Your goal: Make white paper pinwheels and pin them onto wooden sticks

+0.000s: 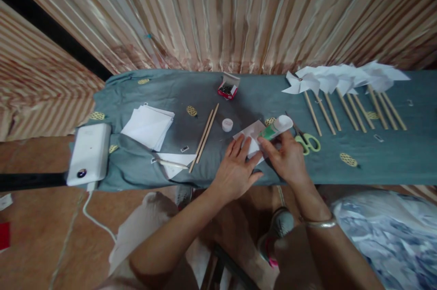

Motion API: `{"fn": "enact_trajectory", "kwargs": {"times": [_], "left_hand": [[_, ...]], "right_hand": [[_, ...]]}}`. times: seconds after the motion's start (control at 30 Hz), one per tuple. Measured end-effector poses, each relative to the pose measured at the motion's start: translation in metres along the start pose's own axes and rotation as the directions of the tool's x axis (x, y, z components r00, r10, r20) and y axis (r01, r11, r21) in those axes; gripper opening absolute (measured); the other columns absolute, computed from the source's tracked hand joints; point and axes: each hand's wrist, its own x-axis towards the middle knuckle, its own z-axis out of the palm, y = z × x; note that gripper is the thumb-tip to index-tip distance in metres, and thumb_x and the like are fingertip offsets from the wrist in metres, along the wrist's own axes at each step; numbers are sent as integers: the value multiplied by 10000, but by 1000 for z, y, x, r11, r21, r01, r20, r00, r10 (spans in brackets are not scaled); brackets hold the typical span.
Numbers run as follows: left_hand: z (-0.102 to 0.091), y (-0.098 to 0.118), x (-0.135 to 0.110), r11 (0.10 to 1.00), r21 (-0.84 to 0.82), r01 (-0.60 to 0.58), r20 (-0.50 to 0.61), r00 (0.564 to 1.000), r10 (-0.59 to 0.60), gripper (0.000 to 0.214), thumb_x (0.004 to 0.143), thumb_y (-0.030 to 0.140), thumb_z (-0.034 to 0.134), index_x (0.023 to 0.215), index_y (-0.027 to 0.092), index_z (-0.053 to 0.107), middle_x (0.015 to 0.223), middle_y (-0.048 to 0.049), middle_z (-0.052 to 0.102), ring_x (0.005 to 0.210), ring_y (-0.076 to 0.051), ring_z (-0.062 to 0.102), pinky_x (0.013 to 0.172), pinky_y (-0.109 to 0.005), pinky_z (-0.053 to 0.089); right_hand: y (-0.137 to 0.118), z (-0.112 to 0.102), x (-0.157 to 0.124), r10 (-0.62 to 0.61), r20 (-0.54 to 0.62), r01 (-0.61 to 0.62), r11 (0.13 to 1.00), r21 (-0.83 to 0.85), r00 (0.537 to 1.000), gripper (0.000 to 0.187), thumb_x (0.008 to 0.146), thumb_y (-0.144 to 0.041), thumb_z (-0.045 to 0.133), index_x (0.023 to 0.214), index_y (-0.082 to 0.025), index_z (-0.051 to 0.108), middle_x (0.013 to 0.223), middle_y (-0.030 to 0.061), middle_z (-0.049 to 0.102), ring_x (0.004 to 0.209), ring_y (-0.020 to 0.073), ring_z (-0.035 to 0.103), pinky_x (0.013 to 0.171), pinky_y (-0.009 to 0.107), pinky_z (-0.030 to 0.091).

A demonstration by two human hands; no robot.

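My left hand (237, 169) lies with spread fingers on a small piece of white paper (253, 131), pressing it to the cloth. In my right hand (287, 155) is a white and green glue stick (273, 129), tilted, with its lower end at the paper. A round white cap (227, 124) sits on the cloth left of the paper. Scissors with green handles (309, 143) lie just beyond my right hand, partly hidden by the glue stick and fingers.
White paper pinwheels (327, 78) on wooden sticks line the right back. Two loose sticks (206, 137), a red box of small dark pieces (228, 87), a paper stack (148, 126), a pencil (172, 163) on cut paper and a white power bank (89, 151) with a cable lie leftward.
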Motion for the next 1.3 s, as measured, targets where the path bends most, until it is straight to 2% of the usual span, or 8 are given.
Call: {"fn": "enact_trajectory", "kwargs": {"times": [0.23, 0.6, 0.87, 1.13, 1.3], "left_hand": [[-1, 1, 1, 1000, -23, 12, 23, 1000, -12, 491, 840, 400, 619, 1272, 180, 539, 1485, -194, 384, 1425, -348, 252, 1122, -577, 256], [-2, 2, 2, 999, -31, 21, 41, 999, -20, 490, 854, 417, 590, 1280, 181, 534, 1493, -182, 375, 1423, -353, 254, 1124, -575, 242], [-1, 1, 2, 999, -27, 21, 45, 999, -20, 585, 855, 429, 589, 1359, 167, 450, 1497, -192, 367, 1426, -340, 252, 1131, -558, 233], [-1, 1, 2, 999, -35, 25, 31, 999, -23, 531, 842, 397, 616, 1302, 155, 504, 1487, -215, 375, 1424, -339, 259, 1118, -573, 256], [-1, 0, 2, 999, -29, 23, 25, 999, -22, 530, 844, 411, 609, 1292, 143, 515, 1481, -243, 368, 1410, -349, 291, 1110, -571, 270]], "right_hand": [[-3, 2, 1, -55, 8, 55, 998, -23, 998, 365, 863, -533, 536, 995, -194, 567, 856, 109, 718, 780, 283, 678, 674, 377, 500], [-4, 4, -1, -53, -10, 53, 997, -48, 999, 382, 865, -542, 536, 1008, -189, 565, 871, 111, 717, 797, 283, 681, 677, 368, 498], [-6, 7, 0, -54, 4, 54, 998, -35, 999, 352, 874, -523, 523, 1002, -197, 557, 856, 106, 711, 776, 283, 674, 663, 375, 494], [-8, 6, -1, -55, 34, 56, 997, -46, 998, 358, 861, -527, 542, 986, -192, 561, 846, 109, 699, 820, 302, 671, 696, 396, 502], [-8, 6, -2, -65, 57, 67, 997, -40, 996, 430, 865, -550, 516, 1012, -149, 565, 860, 149, 696, 837, 322, 677, 712, 412, 508]]}}
